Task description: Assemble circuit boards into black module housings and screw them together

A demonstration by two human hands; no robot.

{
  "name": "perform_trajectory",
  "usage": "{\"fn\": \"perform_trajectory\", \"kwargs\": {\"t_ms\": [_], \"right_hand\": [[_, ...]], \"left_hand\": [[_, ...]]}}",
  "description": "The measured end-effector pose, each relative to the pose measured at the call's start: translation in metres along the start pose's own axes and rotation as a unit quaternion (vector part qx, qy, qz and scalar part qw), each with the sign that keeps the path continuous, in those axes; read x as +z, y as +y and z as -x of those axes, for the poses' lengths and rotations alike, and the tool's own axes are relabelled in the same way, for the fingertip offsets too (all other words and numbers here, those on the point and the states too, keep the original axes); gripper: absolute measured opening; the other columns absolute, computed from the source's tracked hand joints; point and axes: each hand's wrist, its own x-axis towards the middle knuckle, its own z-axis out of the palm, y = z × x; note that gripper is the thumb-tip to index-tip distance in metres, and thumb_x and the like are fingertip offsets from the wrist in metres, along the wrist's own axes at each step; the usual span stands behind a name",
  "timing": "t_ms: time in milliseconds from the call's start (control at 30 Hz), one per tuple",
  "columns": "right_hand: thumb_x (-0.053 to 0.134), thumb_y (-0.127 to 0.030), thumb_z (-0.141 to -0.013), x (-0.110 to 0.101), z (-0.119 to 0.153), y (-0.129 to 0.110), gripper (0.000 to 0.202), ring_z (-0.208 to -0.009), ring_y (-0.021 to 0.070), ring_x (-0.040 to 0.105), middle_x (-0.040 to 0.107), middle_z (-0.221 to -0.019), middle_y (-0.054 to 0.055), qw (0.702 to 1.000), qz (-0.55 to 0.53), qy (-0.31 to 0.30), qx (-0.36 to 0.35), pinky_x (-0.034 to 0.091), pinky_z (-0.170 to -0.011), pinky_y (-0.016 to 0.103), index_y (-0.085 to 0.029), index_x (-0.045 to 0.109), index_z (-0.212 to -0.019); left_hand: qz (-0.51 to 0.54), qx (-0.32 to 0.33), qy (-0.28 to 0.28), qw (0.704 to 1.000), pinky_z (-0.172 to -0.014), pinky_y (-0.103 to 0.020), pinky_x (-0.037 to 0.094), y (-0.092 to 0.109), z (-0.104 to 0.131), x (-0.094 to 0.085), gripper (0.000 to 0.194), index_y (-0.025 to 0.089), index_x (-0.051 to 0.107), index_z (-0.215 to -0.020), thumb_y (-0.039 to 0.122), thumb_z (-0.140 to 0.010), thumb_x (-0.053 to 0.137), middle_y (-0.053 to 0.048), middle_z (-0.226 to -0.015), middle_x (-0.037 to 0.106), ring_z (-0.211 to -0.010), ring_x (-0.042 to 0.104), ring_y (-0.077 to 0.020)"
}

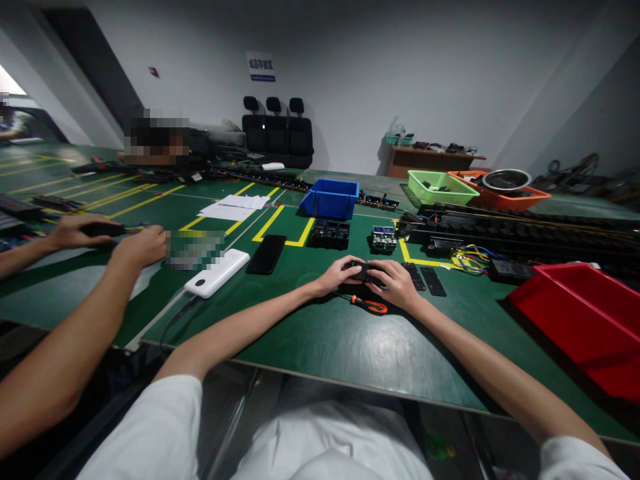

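Between my two hands is a small black part (364,271), just above the green table. The fingers of my left hand (342,275) grip its left side. My right hand (395,281) closes on its right side, fingertips bent over the top. My fingers cover much of the part, so its exact kind is hidden. An orange-and-black screwdriver (369,305) lies right below my hands. Flat black plates (433,281) rest beside my right hand. Beyond my hands stand a block of small electronic modules (384,239) and a group of black housings (330,234).
A black phone (267,255) and a white power bank (217,273) with a cable lie to the left. Blue (330,199), green (440,188) and red (583,327) bins stand around. Long black assemblies (500,233) with wires lie at right. A co-worker's hands (140,243) work at far left.
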Motion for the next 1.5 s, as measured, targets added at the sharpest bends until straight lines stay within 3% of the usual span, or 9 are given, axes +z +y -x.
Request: {"fn": "perform_trajectory", "kwargs": {"t_ms": [800,967,1200,1500], "right_hand": [[0.061,-0.028,-0.085,0.0016,0.0022,0.0021,0.023,-0.103,0.0249,0.060,0.064,-0.117,0.010,1.000,0.008,-0.008,0.004,0.050,-0.084,0.042,-0.022,0.062,-0.108],[0.060,-0.029,-0.086,0.0020,0.0040,0.0032,0.021,-0.104,0.0251,0.060,0.064,-0.118,0.010,1.000,0.011,-0.007,-0.002,0.050,-0.084,0.043,-0.023,0.063,-0.106],[0.064,-0.026,-0.084,0.0012,0.0078,0.0030,0.019,-0.105,0.0246,0.059,0.063,-0.121,0.009,0.998,0.026,-0.009,-0.051,0.050,-0.083,0.042,-0.024,0.064,-0.103],[0.065,-0.025,-0.084,0.0004,0.0055,0.0009,0.023,-0.109,0.0242,0.058,0.063,-0.123,0.007,0.998,0.010,-0.022,-0.060,0.050,-0.086,0.043,-0.026,0.063,-0.107]], "left_hand": [[0.010,0.001,0.011,1.000,-0.091,-0.046,0.050,-0.0020,-0.0012,-0.0001,0.040,0.014,0.059,-0.107,0.039,-0.077,0.067,-0.008,-0.111,0.058,-0.106,0.056,-0.0233],[0.006,0.003,0.010,1.000,-0.088,-0.042,0.051,0.0011,0.0003,0.0001,0.042,0.014,0.060,-0.107,0.042,-0.077,0.066,-0.008,-0.112,0.058,-0.105,0.056,-0.0226],[-0.010,-0.008,0.027,1.000,-0.070,-0.026,0.050,0.0015,-0.0008,-0.0033,0.044,0.017,0.063,-0.107,0.053,-0.083,0.050,-0.006,-0.101,0.061,-0.091,0.057,-0.0180],[-0.036,-0.007,0.001,0.999,-0.073,-0.027,0.049,-0.0015,-0.0038,-0.0051,0.043,0.016,0.064,-0.108,0.048,-0.081,0.055,-0.008,-0.106,0.063,-0.093,0.057,-0.0193]]}}
